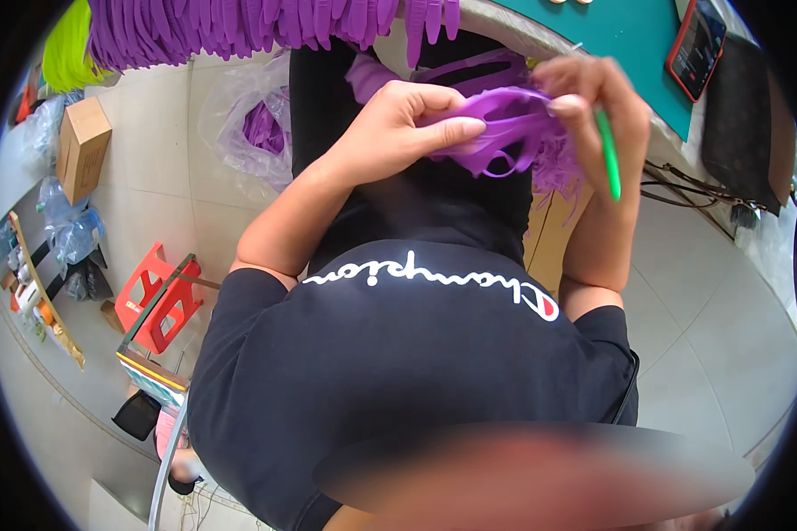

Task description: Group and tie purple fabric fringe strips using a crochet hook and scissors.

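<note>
At about ten o'clock a clear bag on the floor holds more purple pieces, and a row of purple pieces hangs at twelve. The left hand is closed, thumb pinching a purple rubber piece at one o'clock. The right hand grips its far edge, fingers curled round a green tool; this piece seems mid-way, with many left.
</note>
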The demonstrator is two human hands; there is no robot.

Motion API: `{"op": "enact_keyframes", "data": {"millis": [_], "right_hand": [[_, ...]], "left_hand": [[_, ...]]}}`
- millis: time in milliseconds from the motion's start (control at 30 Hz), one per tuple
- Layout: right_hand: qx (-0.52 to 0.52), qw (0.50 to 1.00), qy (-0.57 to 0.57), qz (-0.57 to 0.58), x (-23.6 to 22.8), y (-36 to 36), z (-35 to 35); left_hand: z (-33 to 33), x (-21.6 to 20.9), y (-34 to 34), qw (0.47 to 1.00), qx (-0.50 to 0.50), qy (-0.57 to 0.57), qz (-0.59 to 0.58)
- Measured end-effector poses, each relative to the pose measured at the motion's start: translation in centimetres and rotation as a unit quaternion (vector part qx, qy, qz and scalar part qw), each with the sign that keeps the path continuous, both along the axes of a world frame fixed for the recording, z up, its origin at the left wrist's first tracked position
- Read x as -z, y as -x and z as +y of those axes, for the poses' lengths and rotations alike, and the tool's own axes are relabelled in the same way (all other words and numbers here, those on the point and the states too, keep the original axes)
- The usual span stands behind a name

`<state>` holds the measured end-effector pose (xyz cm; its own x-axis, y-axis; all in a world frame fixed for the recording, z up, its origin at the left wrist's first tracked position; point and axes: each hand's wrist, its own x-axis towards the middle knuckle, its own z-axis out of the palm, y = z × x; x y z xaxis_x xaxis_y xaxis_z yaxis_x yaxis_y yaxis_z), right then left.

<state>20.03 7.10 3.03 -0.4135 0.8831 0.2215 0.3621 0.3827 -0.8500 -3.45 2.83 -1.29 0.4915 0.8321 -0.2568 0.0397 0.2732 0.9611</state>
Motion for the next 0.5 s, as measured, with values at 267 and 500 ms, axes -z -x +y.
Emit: {"op": "enact_keyframes", "data": {"millis": [267, 500], "right_hand": [[0.137, 0.955, -0.232, -0.128, -3.9, 0.9, 5.6], [0.095, 0.946, -0.166, -0.261, -2.2, 3.1, 7.4]], "left_hand": [[-1.0, -1.0, -0.6, 0.948, -0.062, 0.181, -0.253], [-1.4, -1.0, -0.8, 0.969, -0.108, 0.1, -0.199]]}}
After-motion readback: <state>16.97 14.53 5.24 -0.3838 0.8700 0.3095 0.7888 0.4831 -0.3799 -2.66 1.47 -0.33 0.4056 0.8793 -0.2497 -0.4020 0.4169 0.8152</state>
